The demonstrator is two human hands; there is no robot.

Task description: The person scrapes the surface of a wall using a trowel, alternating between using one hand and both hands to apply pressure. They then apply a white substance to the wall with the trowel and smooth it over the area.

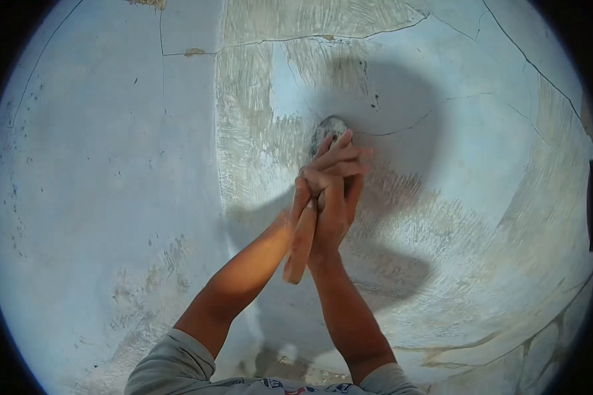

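Wooden handle (300, 249), both hands (331, 212) clasped round it (fingers overlapped); dark tool head (331, 124) could snag the wall crack (392, 133) and twist.

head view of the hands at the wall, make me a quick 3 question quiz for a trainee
1. Multiple choice: what do the hands grip?
a) a paint roller
b) a hose
c) a tool with a tan handle

2. True or false: the wall is free of cracks.

3. Fill in: in the picture, the tool's grey head shows ____ the hands, and the free end of the handle shows ____ them.

Key:
1. c
2. False; several cracks show, one long crack near the top.
3. above; below
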